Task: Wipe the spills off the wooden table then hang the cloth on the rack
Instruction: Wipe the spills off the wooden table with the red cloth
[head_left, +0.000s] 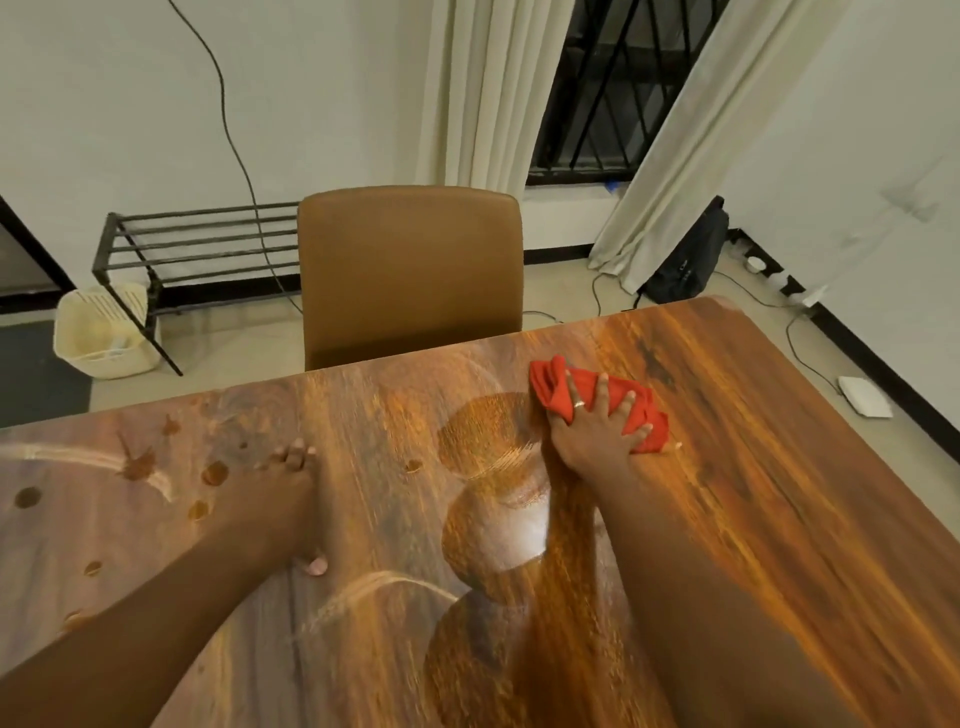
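A red cloth lies bunched on the wooden table, right of centre toward the far edge. My right hand presses flat on it with fingers spread. My left hand rests flat on the tabletop left of centre, holding nothing. Several brown spill drops and splashes dot the table's left part. Wet wipe streaks mark the wood just left of the cloth. A black metal rack stands by the far wall at the back left.
A brown chair is pushed against the table's far edge. A cream plastic basket sits on the floor under the rack's left end. Curtains, a barred window, a black bag and cables fill the back right.
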